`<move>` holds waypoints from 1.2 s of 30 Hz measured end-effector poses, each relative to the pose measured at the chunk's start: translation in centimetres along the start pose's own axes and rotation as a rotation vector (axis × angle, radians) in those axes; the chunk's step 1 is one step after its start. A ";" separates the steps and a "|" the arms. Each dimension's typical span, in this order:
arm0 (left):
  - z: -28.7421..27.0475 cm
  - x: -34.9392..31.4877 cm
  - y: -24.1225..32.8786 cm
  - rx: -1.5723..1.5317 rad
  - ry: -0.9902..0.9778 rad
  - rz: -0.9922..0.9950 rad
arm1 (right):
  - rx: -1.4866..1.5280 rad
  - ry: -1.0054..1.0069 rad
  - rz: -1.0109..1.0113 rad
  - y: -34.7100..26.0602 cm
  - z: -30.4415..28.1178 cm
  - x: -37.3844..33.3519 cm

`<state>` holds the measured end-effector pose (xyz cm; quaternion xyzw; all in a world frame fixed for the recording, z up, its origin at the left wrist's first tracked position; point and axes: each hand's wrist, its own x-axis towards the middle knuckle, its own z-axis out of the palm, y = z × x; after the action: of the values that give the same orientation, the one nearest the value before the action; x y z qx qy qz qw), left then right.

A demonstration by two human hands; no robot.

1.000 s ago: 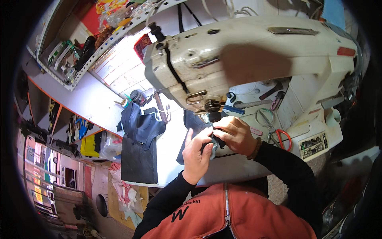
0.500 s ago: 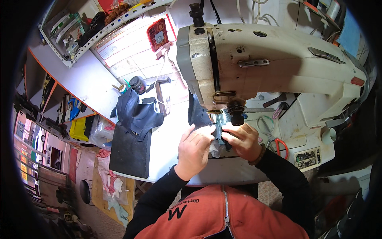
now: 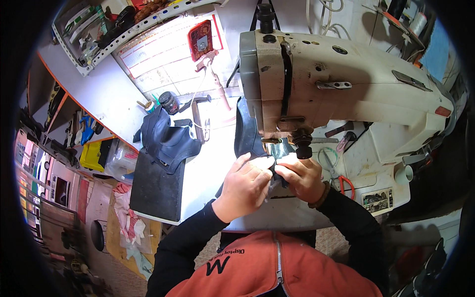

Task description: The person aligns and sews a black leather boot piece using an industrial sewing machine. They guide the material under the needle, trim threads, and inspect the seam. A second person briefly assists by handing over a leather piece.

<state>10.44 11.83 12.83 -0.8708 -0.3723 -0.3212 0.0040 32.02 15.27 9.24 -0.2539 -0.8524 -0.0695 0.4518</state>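
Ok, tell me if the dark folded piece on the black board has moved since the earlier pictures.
No: against the white table, the dark folded piece keeps its place, over the far end of the black board.

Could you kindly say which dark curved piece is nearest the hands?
The curved piece beside the sewing machine, right by the left hand; the other curved piece lies farther left, partly over the black board.
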 end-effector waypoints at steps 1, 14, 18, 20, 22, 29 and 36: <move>0.2 -0.1 0.2 -0.002 0.022 -0.002 | -0.001 -0.003 -0.005 -0.1 0.0 0.1; 7.4 -0.7 0.9 0.079 0.472 -0.187 | 0.082 0.036 0.165 -1.2 0.6 0.5; 7.1 -0.4 0.3 0.090 0.502 -0.149 | 0.083 -0.003 0.194 -1.4 0.4 0.3; 6.7 -0.5 0.3 0.089 0.481 -0.132 | 0.303 0.033 0.288 -0.9 -0.2 0.3; 6.3 -0.5 0.3 0.096 0.473 -0.137 | 0.523 0.047 0.386 -0.3 -0.6 0.5; 5.8 -0.3 0.5 0.165 0.494 -0.130 | 0.376 0.097 0.538 0.7 3.5 2.2; 5.5 0.0 0.7 0.211 0.516 -0.086 | 0.301 0.041 0.568 0.7 3.5 2.8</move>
<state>13.91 12.70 8.62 -0.7382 -0.4271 -0.4917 0.1754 28.47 18.12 9.37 -0.4107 -0.7389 0.1813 0.5026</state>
